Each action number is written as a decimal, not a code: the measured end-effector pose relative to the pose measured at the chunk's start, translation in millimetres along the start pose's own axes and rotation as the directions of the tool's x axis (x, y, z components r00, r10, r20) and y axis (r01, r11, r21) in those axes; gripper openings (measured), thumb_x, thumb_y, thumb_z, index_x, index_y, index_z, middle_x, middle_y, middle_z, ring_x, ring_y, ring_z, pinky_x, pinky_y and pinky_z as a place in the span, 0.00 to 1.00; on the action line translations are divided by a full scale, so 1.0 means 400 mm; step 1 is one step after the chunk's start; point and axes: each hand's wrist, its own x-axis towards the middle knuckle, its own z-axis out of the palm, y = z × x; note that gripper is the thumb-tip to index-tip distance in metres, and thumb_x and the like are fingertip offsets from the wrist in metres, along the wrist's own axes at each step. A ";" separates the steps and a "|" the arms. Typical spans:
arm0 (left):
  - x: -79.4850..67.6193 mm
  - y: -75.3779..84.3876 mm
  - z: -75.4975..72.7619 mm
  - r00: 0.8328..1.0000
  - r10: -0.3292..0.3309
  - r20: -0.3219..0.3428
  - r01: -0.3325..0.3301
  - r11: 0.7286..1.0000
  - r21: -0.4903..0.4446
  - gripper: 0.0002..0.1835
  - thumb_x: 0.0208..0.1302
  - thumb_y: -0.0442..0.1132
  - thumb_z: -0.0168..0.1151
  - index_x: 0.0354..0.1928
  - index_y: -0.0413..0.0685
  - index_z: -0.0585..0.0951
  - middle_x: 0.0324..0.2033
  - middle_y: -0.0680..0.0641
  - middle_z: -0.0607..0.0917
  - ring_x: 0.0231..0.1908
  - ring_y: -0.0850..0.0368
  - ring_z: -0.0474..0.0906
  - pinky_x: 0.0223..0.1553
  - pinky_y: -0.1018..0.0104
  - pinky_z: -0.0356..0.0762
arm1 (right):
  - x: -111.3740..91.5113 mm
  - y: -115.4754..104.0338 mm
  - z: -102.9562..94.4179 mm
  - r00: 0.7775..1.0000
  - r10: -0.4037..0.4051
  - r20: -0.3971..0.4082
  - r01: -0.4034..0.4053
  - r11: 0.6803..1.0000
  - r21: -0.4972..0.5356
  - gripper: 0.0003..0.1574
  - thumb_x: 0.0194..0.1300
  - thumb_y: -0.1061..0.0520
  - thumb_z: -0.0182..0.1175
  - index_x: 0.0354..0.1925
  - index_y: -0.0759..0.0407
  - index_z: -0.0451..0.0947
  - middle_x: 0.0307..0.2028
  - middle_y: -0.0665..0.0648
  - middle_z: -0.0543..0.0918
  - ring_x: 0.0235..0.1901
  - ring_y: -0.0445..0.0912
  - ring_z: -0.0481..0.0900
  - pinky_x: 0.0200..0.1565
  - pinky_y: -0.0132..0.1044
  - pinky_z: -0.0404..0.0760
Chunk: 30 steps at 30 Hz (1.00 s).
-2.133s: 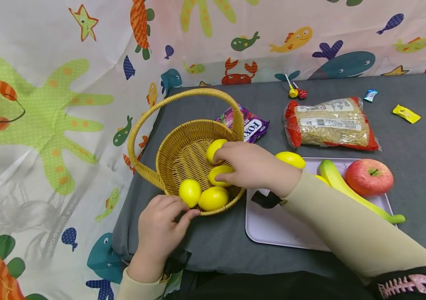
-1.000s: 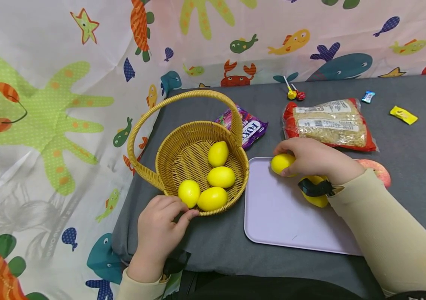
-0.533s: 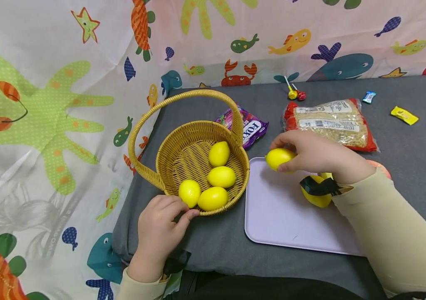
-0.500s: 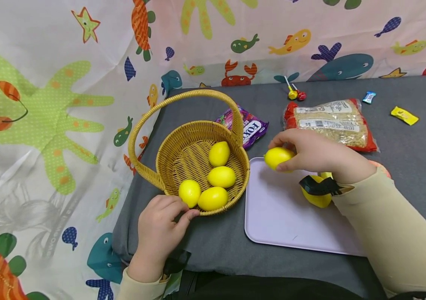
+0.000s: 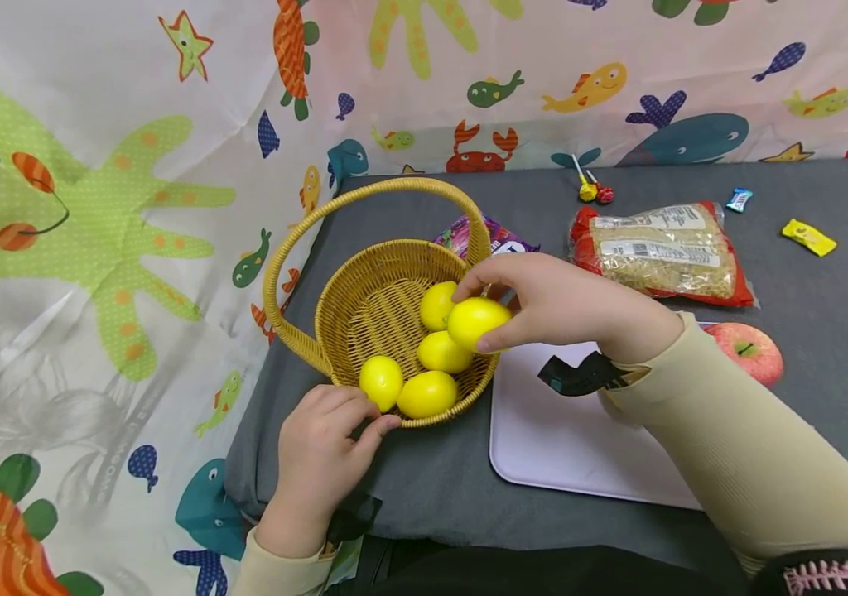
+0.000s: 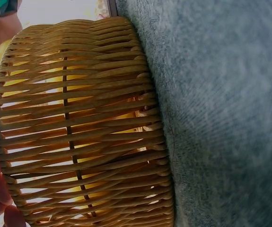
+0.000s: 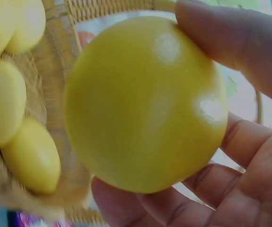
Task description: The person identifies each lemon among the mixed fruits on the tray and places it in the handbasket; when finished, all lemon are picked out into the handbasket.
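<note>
My right hand (image 5: 561, 302) holds a yellow lemon (image 5: 478, 323) between thumb and fingers, over the right rim of a wicker basket (image 5: 364, 290). In the right wrist view the held lemon (image 7: 145, 104) fills the middle, with the basket's lemons blurred at the left. Several other lemons (image 5: 429, 394) lie inside the basket, toward its near and right side. My left hand (image 5: 327, 455) grips the basket's near rim, thumb and fingers at its edge. Seen from the left wrist, the woven wall (image 6: 79, 127) stands on grey cloth, left fingertips at its rim.
Right of the basket lies a lilac tray (image 5: 566, 451), partly under my right arm, with an apple (image 5: 748, 352) at its far right. Behind are a purple candy bag (image 5: 461, 236), a red-ended clear bag (image 5: 662, 252), two lollipops (image 5: 591, 190), and small blue and yellow wrapped sweets (image 5: 809, 237).
My right hand let go of a lemon in the basket, took another from the tray and carried it left to the basket's rim. My left hand has stayed at the near rim.
</note>
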 end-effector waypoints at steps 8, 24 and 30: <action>0.003 0.000 -0.003 1.000 0.011 -0.004 -0.011 1.000 -0.005 0.17 0.54 0.57 0.76 0.25 0.54 0.83 0.32 0.55 0.88 0.38 0.55 0.80 0.47 0.59 0.80 | 0.127 -0.035 0.068 0.997 -0.012 0.070 0.009 0.999 0.039 0.27 0.58 0.49 0.76 0.55 0.44 0.79 0.49 0.46 0.81 0.48 0.50 0.78 0.50 0.44 0.80; 0.000 0.001 -0.001 1.000 0.022 -0.002 -0.022 1.000 -0.002 0.17 0.55 0.58 0.75 0.25 0.55 0.83 0.32 0.55 0.87 0.38 0.55 0.81 0.48 0.59 0.80 | 0.280 -0.017 0.193 0.974 0.214 0.071 -0.214 0.977 0.002 0.28 0.60 0.46 0.74 0.56 0.48 0.78 0.54 0.52 0.81 0.51 0.48 0.76 0.58 0.44 0.75; 0.001 0.000 -0.004 1.000 0.014 0.005 -0.014 1.000 0.004 0.16 0.55 0.57 0.76 0.25 0.55 0.84 0.32 0.55 0.87 0.38 0.55 0.81 0.47 0.59 0.80 | 0.298 -0.013 0.205 0.975 0.204 0.083 -0.193 0.974 -0.122 0.30 0.62 0.45 0.72 0.59 0.51 0.78 0.54 0.52 0.81 0.51 0.48 0.76 0.58 0.43 0.76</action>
